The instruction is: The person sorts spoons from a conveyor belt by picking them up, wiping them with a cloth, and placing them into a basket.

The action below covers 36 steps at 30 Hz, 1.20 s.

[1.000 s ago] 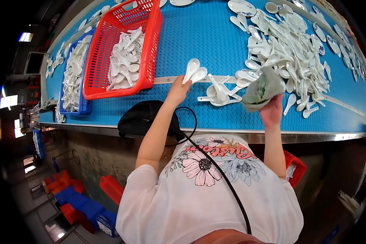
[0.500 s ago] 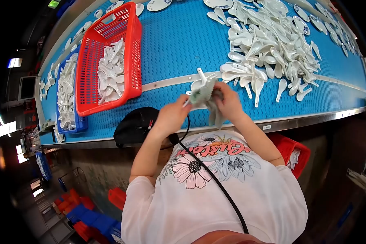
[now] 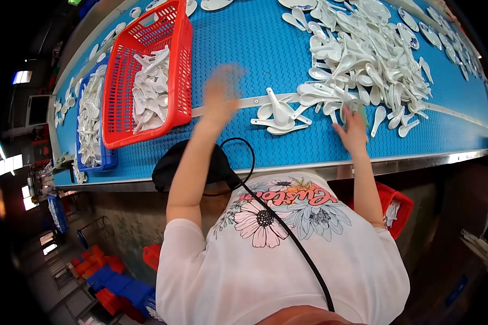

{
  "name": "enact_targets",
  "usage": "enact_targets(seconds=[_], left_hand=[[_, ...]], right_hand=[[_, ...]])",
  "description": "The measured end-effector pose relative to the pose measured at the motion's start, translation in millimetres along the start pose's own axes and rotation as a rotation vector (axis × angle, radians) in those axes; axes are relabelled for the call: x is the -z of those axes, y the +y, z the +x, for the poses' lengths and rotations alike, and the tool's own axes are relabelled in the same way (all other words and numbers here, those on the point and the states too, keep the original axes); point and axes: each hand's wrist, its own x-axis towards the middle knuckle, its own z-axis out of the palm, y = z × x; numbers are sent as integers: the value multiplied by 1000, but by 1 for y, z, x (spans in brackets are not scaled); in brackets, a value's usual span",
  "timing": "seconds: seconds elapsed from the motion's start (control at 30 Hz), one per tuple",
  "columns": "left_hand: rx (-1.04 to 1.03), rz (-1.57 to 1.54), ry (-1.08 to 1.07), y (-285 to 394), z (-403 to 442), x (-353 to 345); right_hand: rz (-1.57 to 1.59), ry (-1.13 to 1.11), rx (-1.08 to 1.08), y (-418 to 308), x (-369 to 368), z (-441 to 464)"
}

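My left hand point(image 3: 220, 97), smeared by motion, is over the blue mat just right of the red basket point(image 3: 184, 70); whether it holds anything is too blurred to tell. White ceramic spoons point(image 3: 152, 97) fill part of that basket. My right hand point(image 3: 353, 129) is at the lower left edge of the large spoon pile point(image 3: 363, 59), with a grey-green cloth point(image 3: 358, 107) at its fingers, partly hidden among the spoons. Between my hands, a small group of spoons point(image 3: 280, 115) lies crossed on the mat.
A blue basket point(image 3: 109, 157) of spoons stands left of the red one. Patterned plates point(image 3: 429, 33) lie along the far side. A black bag point(image 3: 192, 168) with a cable sits at the table's front edge point(image 3: 406, 164). Below is another red basket point(image 3: 400, 219).
My hands have parted from the cloth between them. The left swung left toward the red basket; the right moved right to the large pile with the cloth.
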Motion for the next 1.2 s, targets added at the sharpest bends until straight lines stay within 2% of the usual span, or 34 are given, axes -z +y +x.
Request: enact_targets(seconds=[0.03,0.1,0.17,0.2,0.23,0.3,0.33,0.37,0.4,0.43,0.5,0.53,0.57,0.6,0.67,0.77,0.9,0.97,1.07,1.1,1.13,1.17,1.2], left_hand=[[-279,267,13,-1,0,-42],[-482,302,-113,17,3,-72],[-480,309,-153,2,-4,-108],[-482,315,-192,5,-5,-105],[-476,316,-193,5,-4,-101],[-150,262,-624,7,-4,-87],[-144,262,-625,-2,-13,-90],[-71,109,-484,-17,-29,-97],[4,-40,-339,-28,-40,-99],[18,-39,-341,-31,-44,-92],[576,-618,-460,-33,-51,-76],[680,-727,-444,-34,-54,-72],[685,-725,-438,-34,-57,-66],[756,-881,-431,-34,-59,-61],[856,-1091,-396,-36,-63,-58],[895,-1154,-367,-36,-69,-51],[892,-1181,-362,-30,-74,-40],[838,-1144,-380,-24,-72,-29],[740,-1374,-269,-26,-66,1],[684,-1434,-184,-27,-61,17],[607,-1562,-86,-32,-58,32],[631,-1706,41,-37,-51,48],[651,-1739,144,-56,-50,59]], right_hand=[[-122,-14,29,-5,-5,-4],[-153,-19,20,-2,-15,-11],[-212,6,4,-2,-17,-16],[-209,1,7,0,-15,-19],[-103,-75,-76,2,-10,-22],[5,-154,-160,7,0,-28],[98,-196,-218,8,7,-30],[192,-241,-276,7,11,-32],[258,-177,-264,3,15,-31],[262,-189,-259,-4,17,-26],[578,-26,-325,-35,20,-17],[628,-43,-288,-63,27,-8],[640,-59,-202,-75,17,-5],[650,-73,-115,-84,5,1],[461,-197,219,-96,-23,11],[125,-318,506,-106,-75,14],[-6,-249,555,-112,-97,11],[-26,-406,416,-115,-95,10],[56,-414,372,-109,-103,10],[57,-416,374,-110,-102,12],[155,-415,268,-112,-98,14],[252,-410,161,-116,-93,17],[256,-409,163,-120,-87,20]])
